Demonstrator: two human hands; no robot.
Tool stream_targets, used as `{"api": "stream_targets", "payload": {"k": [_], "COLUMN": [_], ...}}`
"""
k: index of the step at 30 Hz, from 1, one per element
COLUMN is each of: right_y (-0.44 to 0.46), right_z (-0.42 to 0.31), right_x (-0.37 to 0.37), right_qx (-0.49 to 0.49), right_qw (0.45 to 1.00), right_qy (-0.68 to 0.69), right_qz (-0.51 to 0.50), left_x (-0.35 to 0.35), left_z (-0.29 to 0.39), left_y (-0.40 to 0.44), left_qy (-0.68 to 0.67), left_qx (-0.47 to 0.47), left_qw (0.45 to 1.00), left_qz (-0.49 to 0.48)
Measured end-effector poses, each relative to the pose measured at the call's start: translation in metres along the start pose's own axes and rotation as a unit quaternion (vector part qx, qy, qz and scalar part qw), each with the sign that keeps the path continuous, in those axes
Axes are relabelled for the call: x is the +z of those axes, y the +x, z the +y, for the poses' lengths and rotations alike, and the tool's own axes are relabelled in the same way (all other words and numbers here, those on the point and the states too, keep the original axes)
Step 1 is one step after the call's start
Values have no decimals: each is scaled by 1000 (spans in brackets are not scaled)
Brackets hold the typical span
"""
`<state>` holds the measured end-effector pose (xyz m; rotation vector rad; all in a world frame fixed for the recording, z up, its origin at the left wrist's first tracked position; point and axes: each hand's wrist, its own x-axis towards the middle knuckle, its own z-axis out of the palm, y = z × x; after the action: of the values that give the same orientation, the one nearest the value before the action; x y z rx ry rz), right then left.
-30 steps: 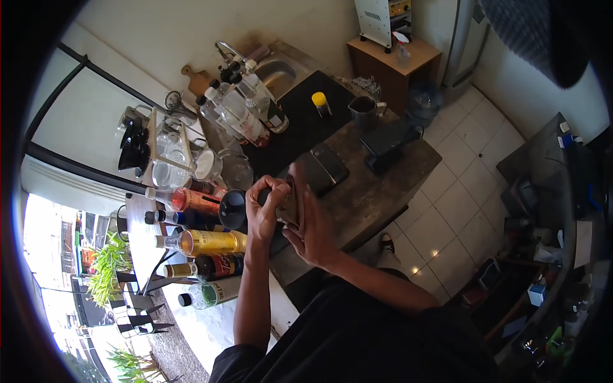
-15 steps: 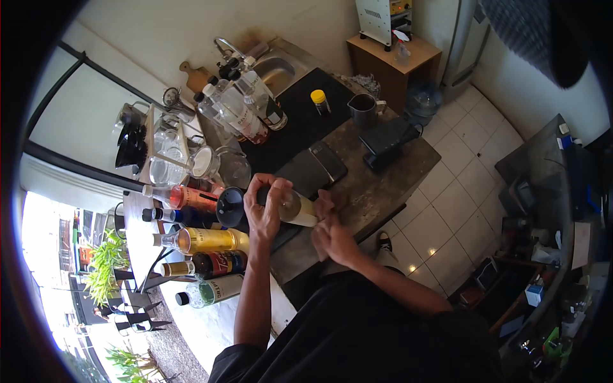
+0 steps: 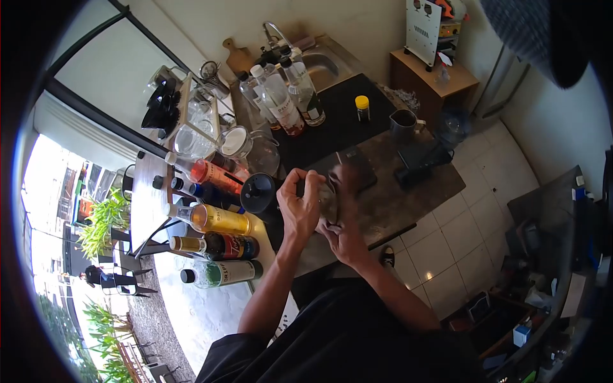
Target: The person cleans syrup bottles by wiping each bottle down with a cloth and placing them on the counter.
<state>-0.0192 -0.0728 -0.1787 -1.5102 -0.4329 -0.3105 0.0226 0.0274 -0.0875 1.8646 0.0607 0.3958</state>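
Both hands are on a clear glass container (image 3: 329, 203), held tilted over the dark counter. My left hand (image 3: 301, 201) is closed around its dark upper part. My right hand (image 3: 345, 233) is wrapped about the lower end, and its fingers are smeared by motion. Just left of my left hand shows a round black lid (image 3: 258, 191) with a thin handle-like rod; whether it joins the held container is hidden. Beyond the hands lies a flat black device (image 3: 357, 167) on the counter.
Bottles lie in view at left: a yellow one (image 3: 220, 220), a dark one (image 3: 230, 245), a green-clear one (image 3: 223, 273). Clear bottles (image 3: 278, 99) stand by the sink (image 3: 322, 67). A yellow-capped jar (image 3: 363, 108) and a metal pitcher (image 3: 403, 124) stand farther back.
The view has shifted, so the surroundings sit farther right. My right hand has moved up around the container, which is now more covered by both hands.
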Motion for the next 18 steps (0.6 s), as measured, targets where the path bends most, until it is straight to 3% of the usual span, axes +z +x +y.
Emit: {"api": "stream_targets", "payload": {"k": [4,5,7,9,12,14,16,18], "right_y": [-32,-41,-48,-49,-52,-42,-34,-12], "right_z": [38,49,54,42,19,-10,-33,-41], "right_x": [-7,-15,-23,-17,-16,-10,3,16], "right_qx": [6,70,134,186,231,215,206,57], "right_qw": [998,988,957,969,967,975,977,997], "right_qy": [-52,-113,-175,-133,-79,-24,30,-32], "right_qz": [26,-84,-188,-91,-66,-54,-43,31], "left_x": [-3,-1,-2,-10,-19,-24,-22,-24], "left_z": [-6,-5,-10,-9,-21,-21,-21,-11], "left_y": [3,2,7,12,20,24,26,23], "left_qy": [-87,-97,-97,-83,-169,-161,-157,-105], "left_qx": [-11,-8,6,29,14,-15,72,57], "left_qw": [995,993,991,986,961,955,950,952], "left_qz": [-53,-70,-92,-138,-218,-248,-260,-283]}}
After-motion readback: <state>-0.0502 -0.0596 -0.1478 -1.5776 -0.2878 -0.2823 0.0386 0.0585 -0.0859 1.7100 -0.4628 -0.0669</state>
